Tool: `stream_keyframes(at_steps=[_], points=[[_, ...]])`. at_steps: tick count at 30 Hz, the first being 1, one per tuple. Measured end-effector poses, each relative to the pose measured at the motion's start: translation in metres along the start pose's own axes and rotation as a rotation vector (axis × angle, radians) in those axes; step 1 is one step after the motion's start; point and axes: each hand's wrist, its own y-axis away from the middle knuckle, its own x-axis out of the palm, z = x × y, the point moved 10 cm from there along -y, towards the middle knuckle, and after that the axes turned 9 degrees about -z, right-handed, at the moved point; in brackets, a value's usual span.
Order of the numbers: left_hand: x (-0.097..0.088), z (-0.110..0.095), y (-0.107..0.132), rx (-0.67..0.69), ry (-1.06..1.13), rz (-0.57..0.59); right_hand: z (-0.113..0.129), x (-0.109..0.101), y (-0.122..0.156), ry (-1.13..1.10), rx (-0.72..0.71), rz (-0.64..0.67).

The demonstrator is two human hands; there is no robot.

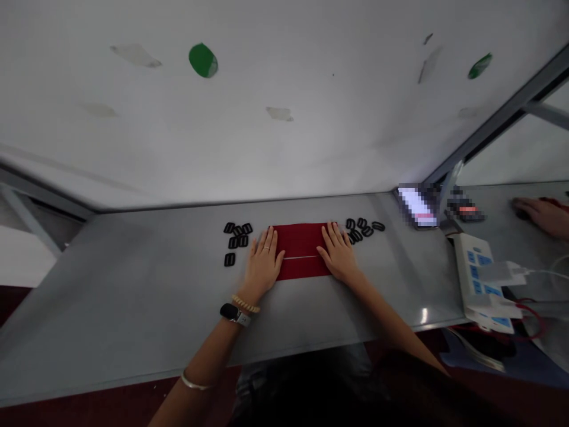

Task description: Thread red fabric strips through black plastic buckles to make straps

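Note:
A flat piece of red cloth (pixel 300 239) lies on the grey table, with a thin pale line running across it from side to side. My left hand (pixel 263 264) rests flat on its left edge, fingers stretched out and pointing away from me. On the right edge my right hand (pixel 340 255) lies the same way, palm down. Neither hand grips anything. Several small black slider buckles (pixel 238 231) sit left of my left hand. More black buckles (pixel 367 230) lie in a loose group beyond my right hand, close to its fingers.
A white wall (pixel 284 160) rises behind the table (pixel 178 284). To the right are a phone (pixel 418 207) and a white power strip (pixel 471 270) with plugged-in chargers. Past the metal frame, another person's hand (pixel 544 213) rests on the neighbouring table.

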Motion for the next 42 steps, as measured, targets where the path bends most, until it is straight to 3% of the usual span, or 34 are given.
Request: stream_keyframes(at_steps=[10, 24, 29, 32, 37, 42], points=[[-0.004, 0.009, 0.01, 0.014, 0.035, -0.059, -0.003, -0.004, 0.005, 0.024, -0.026, 0.004], [-0.005, 0.007, 0.023, -0.009, 0.024, -0.016, 0.001, -0.004, 0.016, 0.023, -0.03, 0.026], [-0.005, 0.01, 0.023, -0.026, 0.056, -0.034, 0.001, -0.008, 0.015, -0.011, -0.028, -0.024], [-0.005, 0.011, 0.024, -0.009, 0.075, -0.054, 0.004, -0.021, 0.014, -0.046, -0.048, -0.122], [-0.006, 0.017, 0.023, -0.014, 0.128, -0.139, 0.042, -0.054, 0.029, -0.173, -0.196, -0.38], [-0.039, 0.039, 0.024, -0.068, 0.182, -0.325, 0.104, -0.045, 0.052, -0.257, -0.421, -0.285]])
